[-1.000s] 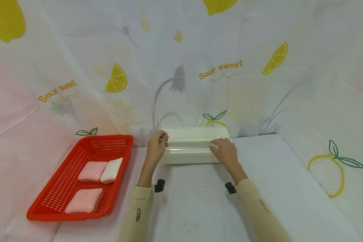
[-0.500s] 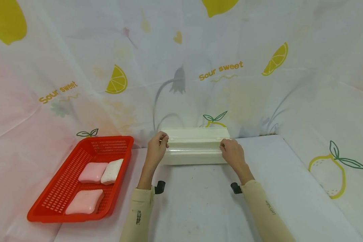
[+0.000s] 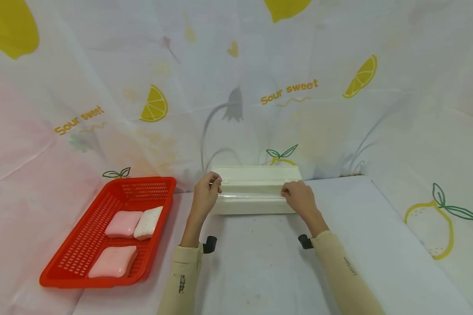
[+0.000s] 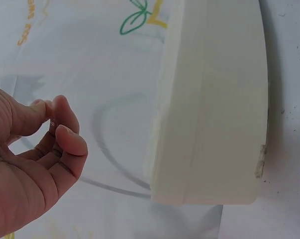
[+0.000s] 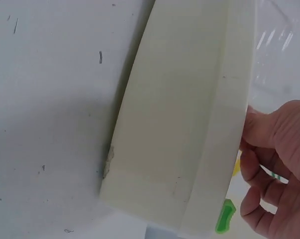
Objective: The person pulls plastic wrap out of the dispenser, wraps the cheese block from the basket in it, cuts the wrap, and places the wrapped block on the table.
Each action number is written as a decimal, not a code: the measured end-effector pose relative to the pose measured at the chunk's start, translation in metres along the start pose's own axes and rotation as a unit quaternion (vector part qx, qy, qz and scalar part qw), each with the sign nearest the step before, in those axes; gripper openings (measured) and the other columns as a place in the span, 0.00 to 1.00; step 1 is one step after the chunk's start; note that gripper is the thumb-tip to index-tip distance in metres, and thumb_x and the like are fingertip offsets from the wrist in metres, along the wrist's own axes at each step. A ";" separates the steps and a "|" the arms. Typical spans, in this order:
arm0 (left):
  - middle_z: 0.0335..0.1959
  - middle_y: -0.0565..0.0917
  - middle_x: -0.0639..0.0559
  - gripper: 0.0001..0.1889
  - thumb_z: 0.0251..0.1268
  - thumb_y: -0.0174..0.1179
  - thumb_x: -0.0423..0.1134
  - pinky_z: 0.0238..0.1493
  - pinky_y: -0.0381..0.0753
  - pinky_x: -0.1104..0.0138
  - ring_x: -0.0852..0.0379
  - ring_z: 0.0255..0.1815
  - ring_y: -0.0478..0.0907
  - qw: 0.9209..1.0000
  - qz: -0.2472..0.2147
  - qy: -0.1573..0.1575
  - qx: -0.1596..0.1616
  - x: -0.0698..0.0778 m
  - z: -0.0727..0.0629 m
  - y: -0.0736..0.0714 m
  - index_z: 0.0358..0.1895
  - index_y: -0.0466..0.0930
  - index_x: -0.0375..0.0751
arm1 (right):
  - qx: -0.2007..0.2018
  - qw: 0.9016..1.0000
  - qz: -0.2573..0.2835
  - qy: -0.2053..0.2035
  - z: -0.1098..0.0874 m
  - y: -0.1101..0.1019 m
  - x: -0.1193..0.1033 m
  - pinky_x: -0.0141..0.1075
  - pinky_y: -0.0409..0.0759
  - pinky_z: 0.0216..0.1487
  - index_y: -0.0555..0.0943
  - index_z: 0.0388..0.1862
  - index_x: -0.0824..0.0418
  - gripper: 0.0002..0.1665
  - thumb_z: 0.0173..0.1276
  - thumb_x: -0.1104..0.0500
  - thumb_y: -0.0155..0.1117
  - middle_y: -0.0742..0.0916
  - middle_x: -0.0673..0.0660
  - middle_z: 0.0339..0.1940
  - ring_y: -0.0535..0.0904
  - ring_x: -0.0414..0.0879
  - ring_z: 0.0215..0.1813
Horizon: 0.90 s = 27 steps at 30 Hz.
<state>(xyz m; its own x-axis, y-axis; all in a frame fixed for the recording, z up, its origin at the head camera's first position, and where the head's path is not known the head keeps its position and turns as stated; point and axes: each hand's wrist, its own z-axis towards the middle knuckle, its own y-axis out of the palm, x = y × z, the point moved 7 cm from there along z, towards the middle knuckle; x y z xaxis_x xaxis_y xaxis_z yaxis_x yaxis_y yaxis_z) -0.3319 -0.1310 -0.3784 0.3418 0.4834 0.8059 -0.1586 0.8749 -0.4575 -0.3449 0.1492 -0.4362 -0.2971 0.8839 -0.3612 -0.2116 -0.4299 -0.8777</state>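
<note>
A cream cling film dispenser [image 3: 256, 206] with its lid [image 3: 256, 173] raised stands at the back of the table. Clear cling film [image 3: 248, 192] glints across its opening. At its left end my left hand [image 3: 206, 191] pinches the edge of the film between thumb and fingertips, a thin clear bit showing there in the left wrist view. My right hand [image 3: 301, 199] is at the right part of the opening, thumb and index finger together on the film by the box's edge. In the right wrist view, the other fingers [image 5: 256, 209] curl loosely, and the streaky film stretches above the thumb.
To the left, a red plastic basket [image 3: 72, 236] holds two pink soap-like blocks [image 3: 113, 261] and a white one [image 3: 147, 222]. A small green piece [image 5: 225, 216] sits at the dispenser's right end. Behind stands a lemon-printed cloth backdrop [image 3: 236, 57].
My right hand has shifted right along the dispenser's opening, then slightly back to the left. The left hand stays at the left end. The basket and dispenser have not moved.
</note>
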 end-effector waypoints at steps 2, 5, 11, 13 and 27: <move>0.36 0.82 0.35 0.04 0.74 0.54 0.31 0.28 0.76 0.65 0.51 0.29 0.80 1.000 -0.001 0.001 -0.002 0.000 0.000 0.001 0.40 0.78 0.35 | 0.004 1.000 -0.005 -0.005 0.000 0.001 0.001 0.51 0.76 0.35 0.84 0.33 0.61 0.02 0.66 0.63 0.68 0.86 0.55 0.32 0.79 0.56 0.38; 0.36 0.82 0.35 0.04 0.74 0.54 0.30 0.27 0.76 0.65 0.51 0.28 0.80 1.000 0.002 0.001 -0.003 0.000 0.000 0.002 0.40 0.78 0.35 | 0.037 0.999 -0.005 -0.019 -0.002 0.000 0.004 0.48 0.76 0.30 0.82 0.34 0.61 0.02 0.67 0.64 0.67 0.83 0.55 0.31 0.78 0.56 0.34; 0.35 0.82 0.34 0.04 0.73 0.54 0.29 0.26 0.76 0.66 0.51 0.28 0.80 1.000 0.011 0.002 0.007 -0.004 0.000 0.001 0.39 0.78 0.34 | 0.075 0.996 0.044 -0.034 -0.002 -0.007 0.007 0.43 0.73 0.26 0.79 0.37 0.60 0.02 0.70 0.63 0.64 0.82 0.54 0.32 0.75 0.52 0.29; 0.36 0.82 0.34 0.04 0.73 0.54 0.29 0.26 0.76 0.66 0.51 0.28 0.80 1.000 0.011 -0.002 0.011 -0.006 -0.001 -0.001 0.39 0.78 0.34 | 0.056 0.996 0.070 -0.022 0.000 -0.008 0.007 0.43 0.73 0.28 0.78 0.39 0.59 0.02 0.72 0.61 0.61 0.83 0.54 0.34 0.75 0.50 0.31; 0.39 0.82 0.33 0.05 0.74 0.54 0.32 0.28 0.77 0.66 0.44 0.32 0.83 0.999 -0.014 -0.023 0.030 -0.019 -0.007 -0.014 0.43 0.78 0.34 | -0.036 0.968 0.248 -0.017 0.005 -0.023 -0.002 0.43 0.77 0.37 0.77 0.46 0.58 0.06 0.74 0.60 0.60 0.83 0.62 0.37 0.81 0.54 0.36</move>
<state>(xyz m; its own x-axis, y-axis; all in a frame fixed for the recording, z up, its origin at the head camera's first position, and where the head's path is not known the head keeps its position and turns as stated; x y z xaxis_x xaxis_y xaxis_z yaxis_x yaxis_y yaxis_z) -0.3294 -0.1529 -0.3900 0.3035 0.4585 0.8353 -0.2056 0.8875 -0.4124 -0.3443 0.1565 -0.4142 -0.3770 0.5645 -0.7343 0.0301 -0.7849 -0.6189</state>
